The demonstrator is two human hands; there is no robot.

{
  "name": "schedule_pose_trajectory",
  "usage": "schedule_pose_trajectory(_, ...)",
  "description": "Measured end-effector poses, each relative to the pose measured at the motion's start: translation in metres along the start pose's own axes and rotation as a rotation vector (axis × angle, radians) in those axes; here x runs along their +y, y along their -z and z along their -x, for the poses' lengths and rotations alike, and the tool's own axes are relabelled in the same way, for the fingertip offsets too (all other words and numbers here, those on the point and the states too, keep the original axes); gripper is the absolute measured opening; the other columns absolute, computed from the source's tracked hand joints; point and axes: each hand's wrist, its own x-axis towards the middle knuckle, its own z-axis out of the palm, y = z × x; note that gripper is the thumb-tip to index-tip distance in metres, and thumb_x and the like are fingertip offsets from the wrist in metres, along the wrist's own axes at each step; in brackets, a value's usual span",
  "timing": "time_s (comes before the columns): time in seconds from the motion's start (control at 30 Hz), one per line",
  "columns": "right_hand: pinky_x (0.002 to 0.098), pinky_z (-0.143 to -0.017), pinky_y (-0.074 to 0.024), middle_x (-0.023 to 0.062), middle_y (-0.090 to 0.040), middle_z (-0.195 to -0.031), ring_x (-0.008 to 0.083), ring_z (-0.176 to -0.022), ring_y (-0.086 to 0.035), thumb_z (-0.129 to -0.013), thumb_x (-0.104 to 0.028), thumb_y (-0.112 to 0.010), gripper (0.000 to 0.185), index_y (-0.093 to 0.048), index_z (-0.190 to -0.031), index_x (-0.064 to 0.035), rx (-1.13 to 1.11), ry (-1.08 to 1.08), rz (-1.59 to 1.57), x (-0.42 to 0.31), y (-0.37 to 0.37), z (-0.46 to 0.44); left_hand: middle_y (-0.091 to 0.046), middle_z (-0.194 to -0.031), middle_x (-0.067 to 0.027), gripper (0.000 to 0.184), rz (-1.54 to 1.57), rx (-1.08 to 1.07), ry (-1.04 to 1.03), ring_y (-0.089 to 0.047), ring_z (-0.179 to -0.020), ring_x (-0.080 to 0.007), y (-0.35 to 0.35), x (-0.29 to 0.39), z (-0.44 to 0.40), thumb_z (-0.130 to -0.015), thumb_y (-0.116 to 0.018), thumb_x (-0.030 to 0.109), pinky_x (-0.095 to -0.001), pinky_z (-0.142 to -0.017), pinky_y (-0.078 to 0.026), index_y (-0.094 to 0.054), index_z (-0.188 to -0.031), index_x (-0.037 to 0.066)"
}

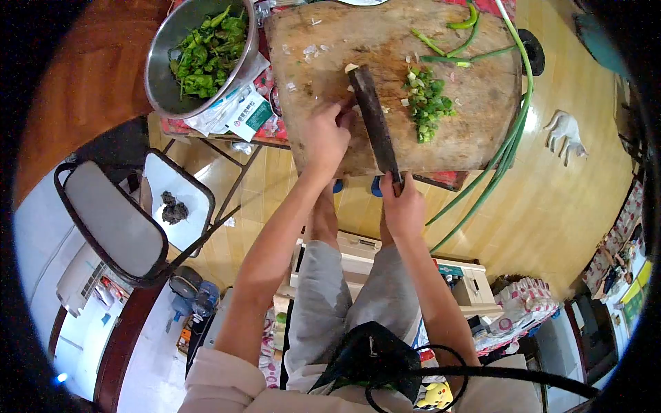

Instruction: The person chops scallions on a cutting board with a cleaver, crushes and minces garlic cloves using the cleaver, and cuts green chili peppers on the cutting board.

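My right hand (pixel 404 210) is wrapped round the handle of a dark cleaver (pixel 372 117), whose blade points up and slightly left over the wooden cutting board (pixel 317 27). Left of the blade, my left hand (pixel 328 138) has its fingers curled close to the cleaver; what they hold, if anything, is hidden. A small pale piece (pixel 352 67) shows at the blade's far end. Chopped green onion (pixel 427 103) lies in a pile right of the cleaver. Long green onion stalks (pixel 513 134) hang over the board's right edge, and green peppers (pixel 468 22) lie near its far edge.
A metal bowl (pixel 155 72) of leafy greens (pixel 210 58) stands left of the board, beside a white and green packet (pixel 250 115). A folding chair (pixel 113 217) is at the left. On the floor at the right there is a white cat (pixel 566 133).
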Motion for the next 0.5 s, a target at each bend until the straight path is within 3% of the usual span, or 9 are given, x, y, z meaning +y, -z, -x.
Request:
schedule_pose_trajectory(0.07, 0.0443, -0.05, -0.0465, 0.0171, -0.063, -0.064, 0.0323, -0.056, -0.063, -0.092, -0.034, -0.06, 0.031, -0.058, -0.094, -0.0032, 0.0, -0.025, -0.051, 0.011, 0.002, 0.002, -0.067, -0.089, -0.0169, 0.021, 0.051, 0.008, -0.024, -0.063, -0.08, -0.0357, -0.005, -0.005, -0.001, -0.082, -0.066, 0.006, -0.0414, -0.071, -0.05, -0.069, -0.102, 0.004)
schedule_pose_trajectory(0.17, 0.0306, -0.045, -0.0411, 0.0049, -0.054, -0.056, 0.0119, -0.048, -0.051, -0.092, -0.022, -0.062, 0.021, -0.057, -0.09, -0.0012, 0.049, 0.02, -0.327, 0.021, 0.016, 0.021, -0.066, -0.09, -0.0178, 0.022, 0.081, 0.017, -0.01, -0.064, -0.082, -0.0344, 0.001, 0.001, 0.005, -0.083, -0.065, 0.007, -0.0411, -0.072, -0.05, -0.067, -0.105, 0.002)
schedule_pose_trajectory(0.3, 0.0283, -0.043, -0.0394, 0.0018, -0.053, -0.055, 0.0089, -0.048, -0.048, -0.094, -0.026, -0.061, 0.026, -0.056, -0.085, -0.0018, -0.069, -0.154, -0.591, 0.028, 0.03, 0.031, -0.065, -0.094, -0.0162, 0.03, 0.185, 0.132, 0.009, -0.064, -0.086, -0.0317, -0.004, -0.005, -0.003, -0.084, -0.066, 0.009, -0.0407, -0.076, -0.051, -0.064, -0.113, 0.005)
schedule_pose_trajectory(0.37, 0.0284, -0.044, -0.0389, 0.0016, -0.052, -0.055, 0.009, -0.048, -0.048, -0.094, -0.025, -0.062, 0.026, -0.056, -0.083, -0.0016, -0.081, -0.159, -0.526, 0.03, 0.032, 0.03, -0.064, -0.098, -0.0157, 0.033, 0.244, 0.133, -0.01, -0.063, -0.091, -0.0306, 0.001, -0.002, -0.004, -0.083, -0.066, 0.009, -0.0403, -0.078, -0.051, -0.063, -0.117, 0.006)
schedule_pose_trajectory(0.43, 0.0285, -0.044, -0.0385, 0.0014, -0.052, -0.055, 0.0092, -0.048, -0.047, -0.093, -0.024, -0.062, 0.027, -0.055, -0.082, -0.0013, -0.089, -0.162, -0.464, 0.033, 0.033, 0.029, -0.063, -0.117, -0.0138, 0.046, -0.003, 0.064, -0.151, -0.056, -0.112, -0.0315, 0.012, 0.01, -0.008, -0.082, -0.069, 0.012, -0.0412, -0.095, -0.046, -0.06, -0.126, 0.016)
schedule_pose_trajectory(0.5, 0.0297, -0.044, -0.0378, 0.0012, -0.05, -0.055, 0.0092, -0.049, -0.046, -0.093, -0.024, -0.063, 0.028, -0.054, -0.079, -0.0012, -0.135, -0.211, -0.494, 0.041, 0.027, 0.028, -0.06, -0.122, -0.0132, 0.051, 0.005, -0.03, -0.202, -0.052, -0.115, -0.0312, 0.012, 0.008, -0.013, -0.08, -0.067, 0.008, -0.0413, -0.097, -0.045, -0.057, -0.13, 0.015)
